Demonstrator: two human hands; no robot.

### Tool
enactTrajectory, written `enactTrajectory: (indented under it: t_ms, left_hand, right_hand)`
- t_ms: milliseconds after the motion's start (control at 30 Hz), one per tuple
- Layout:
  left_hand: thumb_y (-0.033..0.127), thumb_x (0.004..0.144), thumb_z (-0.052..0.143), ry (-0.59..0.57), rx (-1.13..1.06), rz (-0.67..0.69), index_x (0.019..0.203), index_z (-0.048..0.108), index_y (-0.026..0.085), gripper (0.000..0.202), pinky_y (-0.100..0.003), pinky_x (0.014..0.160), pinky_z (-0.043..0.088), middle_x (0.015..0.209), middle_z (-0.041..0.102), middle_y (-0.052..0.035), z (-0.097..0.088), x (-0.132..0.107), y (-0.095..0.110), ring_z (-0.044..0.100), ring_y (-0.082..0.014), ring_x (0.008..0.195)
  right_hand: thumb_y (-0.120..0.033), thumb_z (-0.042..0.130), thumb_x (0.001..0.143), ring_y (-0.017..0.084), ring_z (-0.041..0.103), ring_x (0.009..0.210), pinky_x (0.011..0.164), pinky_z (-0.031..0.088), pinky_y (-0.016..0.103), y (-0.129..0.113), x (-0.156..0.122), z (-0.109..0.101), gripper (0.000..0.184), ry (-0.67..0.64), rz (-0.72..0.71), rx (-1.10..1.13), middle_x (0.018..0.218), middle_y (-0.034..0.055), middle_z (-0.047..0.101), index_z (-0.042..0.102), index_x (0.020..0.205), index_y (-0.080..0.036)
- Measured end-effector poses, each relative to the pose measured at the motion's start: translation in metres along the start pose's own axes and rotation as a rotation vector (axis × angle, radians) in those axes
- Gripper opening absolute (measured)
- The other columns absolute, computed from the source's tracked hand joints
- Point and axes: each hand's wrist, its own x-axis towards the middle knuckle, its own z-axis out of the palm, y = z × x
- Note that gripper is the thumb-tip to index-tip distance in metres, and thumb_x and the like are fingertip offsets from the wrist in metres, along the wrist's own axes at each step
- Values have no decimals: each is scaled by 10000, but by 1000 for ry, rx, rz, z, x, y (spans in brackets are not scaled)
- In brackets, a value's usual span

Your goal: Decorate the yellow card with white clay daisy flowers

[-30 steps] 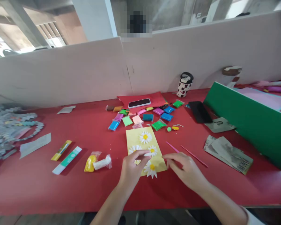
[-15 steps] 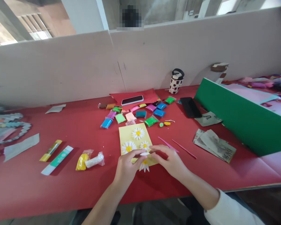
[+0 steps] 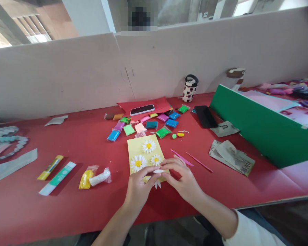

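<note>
A yellow card [image 3: 136, 150] lies on the red table [image 3: 92, 143], with white clay daisies [image 3: 148, 146] that have yellow centres stuck on it. Over the card's near edge, my left hand [image 3: 138, 186] and my right hand [image 3: 182, 176] meet fingertip to fingertip. Both pinch a small white clay petal [image 3: 158, 171]. A fourth daisy [image 3: 157, 184] peeks out under the hands, mostly hidden.
Coloured clay packets [image 3: 146, 123] and a phone [image 3: 142, 109] on red paper lie behind the card. Two pink sticks [image 3: 192, 159] lie right of it; yellow and white clay bags [image 3: 93, 177] and glue sticks [image 3: 56, 173] left. A green board [image 3: 259, 126], a black phone, newspaper scraps and a bottle stand at right.
My right hand has moved left from the card's right corner to meet my left hand, and both now pinch the white petal. The view has shifted a little.
</note>
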Motion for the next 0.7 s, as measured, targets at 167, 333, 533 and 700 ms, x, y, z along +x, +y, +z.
enactTrajectory:
  t_ms: [167, 333, 533, 700]
  left_hand:
    - [406, 821, 677, -4, -7, -6, 957, 751, 272, 204, -247, 799, 579, 971, 771, 3, 0, -1, 0, 728, -180, 890]
    - [385, 815, 687, -6, -8, 12, 1124, 704, 287, 325, -245, 790, 589, 1061, 756, 0, -2, 0, 1, 727, -180, 925]
    - [343, 833, 668, 59, 57, 105, 923, 770, 275, 152, -250, 783, 591, 892, 781, 12, -5, 2, 2, 741, -171, 809]
    - [336, 824, 679, 64, 46, 108, 937, 769, 279, 155, -240, 774, 594, 938, 778, 12, -6, 1, 3, 741, -177, 855]
  right_hand:
    - [-284, 652, 871, 206, 644, 995, 1053, 349, 500, -1, 1, 1, 55, 27, 0, -13, 999, 17, 708, 693, 907, -279]
    - [-266, 656, 870, 205, 637, 992, 1028, 377, 493, 0, 2, -2, 80, 63, -21, -43, 992, 16, 702, 707, 924, -297]
    - [-271, 661, 867, 204, 635, 994, 992, 412, 472, 0, 3, -6, 100, 62, -40, -56, 1000, 17, 701, 703, 956, -292]
    - [-291, 648, 881, 203, 639, 966, 988, 411, 489, -2, 2, -7, 74, 43, -28, -70, 966, 12, 704, 714, 913, -294]
